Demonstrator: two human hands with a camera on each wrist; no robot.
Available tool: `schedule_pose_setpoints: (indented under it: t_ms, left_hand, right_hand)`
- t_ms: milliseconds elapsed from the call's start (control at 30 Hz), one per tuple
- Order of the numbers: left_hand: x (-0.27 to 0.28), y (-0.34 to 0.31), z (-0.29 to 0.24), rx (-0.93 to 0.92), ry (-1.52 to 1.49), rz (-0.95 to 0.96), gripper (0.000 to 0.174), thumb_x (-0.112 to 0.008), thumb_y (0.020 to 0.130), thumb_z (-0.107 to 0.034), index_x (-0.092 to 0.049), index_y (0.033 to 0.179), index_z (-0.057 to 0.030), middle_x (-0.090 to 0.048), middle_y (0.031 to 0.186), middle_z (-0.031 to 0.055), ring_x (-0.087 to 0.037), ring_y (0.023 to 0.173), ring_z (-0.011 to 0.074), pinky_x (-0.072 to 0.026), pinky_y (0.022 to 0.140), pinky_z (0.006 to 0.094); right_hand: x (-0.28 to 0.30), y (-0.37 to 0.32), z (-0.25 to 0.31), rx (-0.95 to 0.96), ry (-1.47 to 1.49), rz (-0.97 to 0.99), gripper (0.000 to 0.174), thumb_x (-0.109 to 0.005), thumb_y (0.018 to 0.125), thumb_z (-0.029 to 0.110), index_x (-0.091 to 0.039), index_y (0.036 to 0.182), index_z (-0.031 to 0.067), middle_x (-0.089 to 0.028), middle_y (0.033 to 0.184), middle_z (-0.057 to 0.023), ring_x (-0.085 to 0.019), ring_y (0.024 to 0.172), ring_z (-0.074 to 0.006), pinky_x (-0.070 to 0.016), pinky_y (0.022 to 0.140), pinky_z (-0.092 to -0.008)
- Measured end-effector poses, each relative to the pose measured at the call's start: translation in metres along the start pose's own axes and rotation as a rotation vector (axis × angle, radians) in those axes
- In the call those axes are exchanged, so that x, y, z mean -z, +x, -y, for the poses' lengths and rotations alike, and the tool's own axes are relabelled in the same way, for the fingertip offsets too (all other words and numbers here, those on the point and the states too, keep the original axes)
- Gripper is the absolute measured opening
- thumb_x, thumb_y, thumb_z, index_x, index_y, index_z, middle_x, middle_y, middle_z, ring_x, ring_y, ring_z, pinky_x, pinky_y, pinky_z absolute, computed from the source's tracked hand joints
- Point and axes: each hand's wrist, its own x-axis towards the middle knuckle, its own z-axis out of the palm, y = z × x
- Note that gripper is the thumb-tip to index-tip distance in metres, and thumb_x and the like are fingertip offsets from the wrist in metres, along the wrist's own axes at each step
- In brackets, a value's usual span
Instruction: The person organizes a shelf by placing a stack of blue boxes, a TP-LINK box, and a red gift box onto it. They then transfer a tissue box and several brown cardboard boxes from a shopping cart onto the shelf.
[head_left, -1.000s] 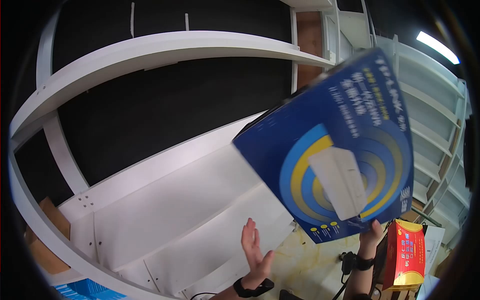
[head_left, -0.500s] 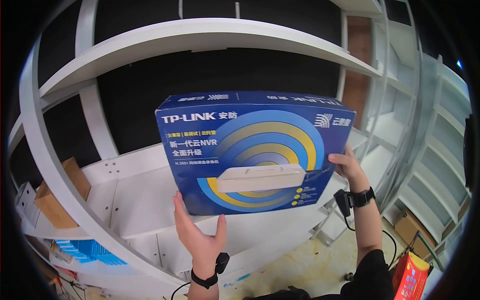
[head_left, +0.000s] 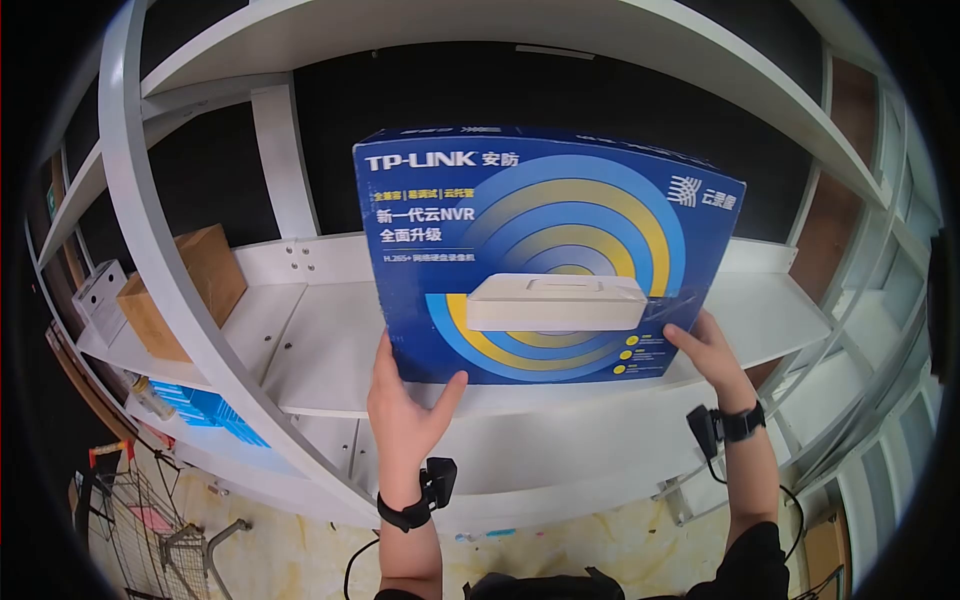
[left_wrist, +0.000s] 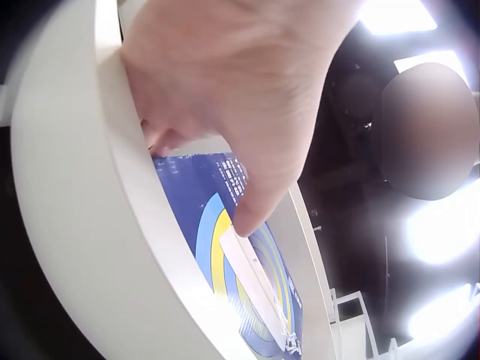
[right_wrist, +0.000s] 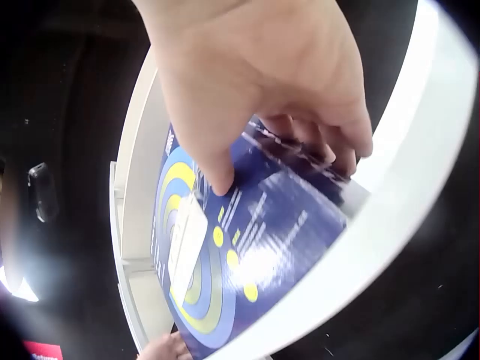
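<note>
A blue TP-LINK recorder box [head_left: 420, 290] stands upright between both hands, printed front facing me, at the middle bay of a white shelf. My left hand [head_left: 405, 415] holds its lower left corner, with the thumb across the front and the fingers along the side. The right hand [head_left: 712, 355] grips the lower right edge; in the right wrist view its thumb presses the front while the fingers curl over the box's side. The bottom edge of the box overlaps the shelf board [head_left: 320, 370] in the head view.
A second shelf board [head_left: 480, 35] arches above the box. Left of a white post [head_left: 135, 200] are a brown carton [head_left: 185, 290], a white box [head_left: 100, 300] and blue items [head_left: 205, 410] lower down. A wire cart [head_left: 150, 530] stands on the floor at lower left.
The box, earlier tilted at the right in the right hand alone, was turned upright and brought in front of the shelf. My left hand, earlier apart from it, now holds its left corner.
</note>
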Motion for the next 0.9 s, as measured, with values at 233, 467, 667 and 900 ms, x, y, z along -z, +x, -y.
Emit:
schedule_pose_setpoints:
  t_ms: [233, 467, 667, 900]
  left_hand:
    - [-0.027, -0.005, -0.024, -0.163, -0.031, 0.193, 0.082, -0.074, 0.063, -0.028, -0.035, 0.126, 0.0063, -0.058, 0.101, 0.0209, -0.06, 0.089, 0.03, -0.0482, 0.074, 0.0326]
    - [-0.08, -0.016, -0.069, -0.239, 0.032, 0.414, 0.084, -0.069, 0.066, -0.035, -0.032, 0.129, 0.0063, -0.059, 0.099, 0.0176, -0.06, 0.08, 0.028, -0.0489, 0.066, 0.0335]
    - [-0.107, -0.023, -0.082, -0.328, 0.113, 0.462, 0.08, -0.067, 0.068, -0.038, -0.035, 0.125, 0.0082, -0.058, 0.101, 0.0182, -0.057, 0.092, 0.0302, -0.0451, 0.079, 0.0363]
    - [-0.113, -0.033, -0.074, -0.428, 0.302, 0.366, 0.071, -0.065, 0.069, -0.042, -0.047, 0.117, 0.007, -0.059, 0.1, 0.0216, -0.055, 0.096, 0.0339, -0.045, 0.081, 0.0373]
  right_hand:
    - [0.025, -0.005, -0.059, 0.06, -0.071, -0.32, 0.051, -0.06, 0.083, 0.017, -0.038, 0.123, -0.0044, -0.051, 0.117, -0.0146, -0.046, 0.108, -0.0169, -0.0331, 0.094, -0.0293]
    - [0.022, -0.023, -0.022, 0.356, -0.816, -0.656, 0.075, -0.061, 0.077, 0.015, -0.017, 0.135, -0.0041, -0.023, 0.136, -0.0284, -0.024, 0.128, -0.0379, -0.0206, 0.101, -0.0455]
    - [-0.013, 0.001, 0.072, 0.677, -0.776, -0.472, 0.08, -0.068, 0.068, 0.02, -0.027, 0.133, 0.0006, -0.025, 0.134, -0.0284, -0.026, 0.123, -0.0457, -0.0211, 0.098, -0.0525]
    - [-0.052, 0.072, 0.09, 0.875, -1.035, -0.628, 0.076, -0.072, 0.061, 0.033, -0.039, 0.127, 0.0116, -0.039, 0.123, -0.02, -0.033, 0.118, -0.0424, -0.0236, 0.091, -0.0643]
